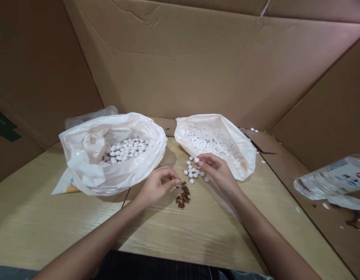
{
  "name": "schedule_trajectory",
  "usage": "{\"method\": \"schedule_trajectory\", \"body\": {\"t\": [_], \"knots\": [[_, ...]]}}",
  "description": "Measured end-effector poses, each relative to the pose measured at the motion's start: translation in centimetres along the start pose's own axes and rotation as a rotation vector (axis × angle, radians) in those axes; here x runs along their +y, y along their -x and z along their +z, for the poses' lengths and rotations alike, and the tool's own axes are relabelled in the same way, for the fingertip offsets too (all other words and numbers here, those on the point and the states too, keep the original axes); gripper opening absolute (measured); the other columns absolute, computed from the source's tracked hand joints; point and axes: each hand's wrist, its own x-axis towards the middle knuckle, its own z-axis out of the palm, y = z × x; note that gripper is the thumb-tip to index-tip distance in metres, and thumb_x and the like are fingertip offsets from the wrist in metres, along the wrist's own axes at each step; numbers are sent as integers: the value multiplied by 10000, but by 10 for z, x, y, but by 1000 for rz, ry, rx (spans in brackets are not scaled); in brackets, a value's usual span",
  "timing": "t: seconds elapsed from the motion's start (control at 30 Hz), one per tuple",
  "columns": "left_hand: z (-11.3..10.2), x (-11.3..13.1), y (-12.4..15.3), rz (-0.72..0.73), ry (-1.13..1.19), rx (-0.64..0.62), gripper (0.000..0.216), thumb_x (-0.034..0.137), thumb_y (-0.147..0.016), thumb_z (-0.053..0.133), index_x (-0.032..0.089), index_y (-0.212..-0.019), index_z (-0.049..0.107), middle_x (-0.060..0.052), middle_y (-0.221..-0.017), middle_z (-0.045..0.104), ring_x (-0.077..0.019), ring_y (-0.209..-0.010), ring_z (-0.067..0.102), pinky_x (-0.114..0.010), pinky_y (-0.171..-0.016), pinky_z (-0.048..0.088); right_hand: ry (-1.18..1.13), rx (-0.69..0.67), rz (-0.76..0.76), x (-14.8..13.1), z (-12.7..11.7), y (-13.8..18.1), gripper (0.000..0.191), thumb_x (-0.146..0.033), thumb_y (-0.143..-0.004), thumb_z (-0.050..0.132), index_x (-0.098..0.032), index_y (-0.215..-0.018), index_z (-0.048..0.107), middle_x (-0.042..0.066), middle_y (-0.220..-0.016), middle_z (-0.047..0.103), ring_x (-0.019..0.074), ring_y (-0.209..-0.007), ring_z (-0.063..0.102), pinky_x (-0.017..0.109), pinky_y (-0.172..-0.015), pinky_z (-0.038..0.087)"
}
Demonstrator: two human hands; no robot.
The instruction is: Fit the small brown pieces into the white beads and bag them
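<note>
My right hand [216,169] pinches a small white ball [196,160] between thumb and fingertips, in front of the right plastic bag [246,155]. Below it on the table lies a loose group of similar white balls [192,170]. My left hand [159,184] is closed in a pinch at the edge of a little heap of small brown spiky pieces [183,196]. Whatever sits between its fingertips is too small to make out. To the left, an open white plastic bag [150,163] contains many white balls with brown bits among them. The right bag also holds many white balls.
Cardboard walls [180,70] enclose the wooden table [80,225] at the back and sides. At the right lies a clear plastic package [334,179] with printing, near scattered white bits. A few white pieces [254,130] rest at the back right.
</note>
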Motion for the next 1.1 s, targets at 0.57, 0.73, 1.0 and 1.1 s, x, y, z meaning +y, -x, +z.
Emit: {"method": "schedule_trajectory", "body": {"t": [0.57, 0.73, 1.0, 1.1], "knots": [[5, 3, 3, -8, 350, -24, 70, 211, -834, 640, 146, -813, 656, -67, -867, 718, -157, -813, 664, -292, -757, 526, -271, -333, 141, 9, 27, 20, 236, -400, -804, 706, -180, -863, 645, 10, -747, 667, 110, -686, 625, 242, -661, 479], [5, 4, 3, -15, 356, -25, 80, 213, -835, 643, 140, -804, 655, -64, -843, 719, -155, -801, 667, -286, -758, 526, -289, -341, 136, 10, 28, 22, 236, -396, -805, 710, -174, -853, 645, 14, -747, 680, 111, -685, 632, 242, -667, 482], [7, 5, 4, -70, 463, -7, 93, 201, -799, 690, 139, -816, 624, -32, -797, 712, -134, -758, 680, -247, -725, 537, -283, -352, 124, 5, 28, 23, 256, -409, -805, 707, -161, -828, 645, 21, -740, 680, 114, -673, 633, 244, -658, 486], [7, 7, 4, -70, 468, -12, 80, 184, -795, 692, 135, -816, 633, -25, -789, 710, -121, -744, 676, -228, -714, 532, -288, -358, 116, 7, 28, 24, 266, -416, -802, 710, -160, -831, 644, 25, -737, 680, 119, -668, 639, 246, -651, 489]]}}
